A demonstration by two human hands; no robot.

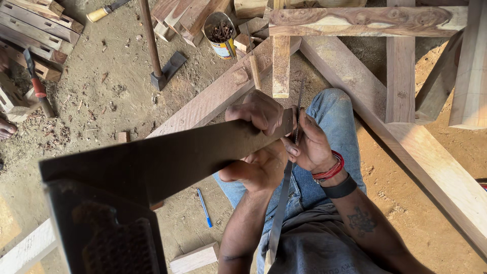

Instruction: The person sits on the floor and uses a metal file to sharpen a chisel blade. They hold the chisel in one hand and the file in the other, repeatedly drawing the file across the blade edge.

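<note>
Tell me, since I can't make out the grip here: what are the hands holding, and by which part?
Both hands, left hand and right hand, grip a handsaw at the narrow tip end of its blade. A thin metal strip runs between them.

An open-air carpentry workshop with a bare earth floor (111, 91) strewn with sawdust and wood chips. Rough-sawn pale timber planks (436, 172) and stacked offcut wooden blocks (35, 30) lie about, beside a long-handled dark metal adze (165, 71). A round tin can of rusty nails (221, 35) and a red-handled chisel (36, 83) lie nearby.
</note>
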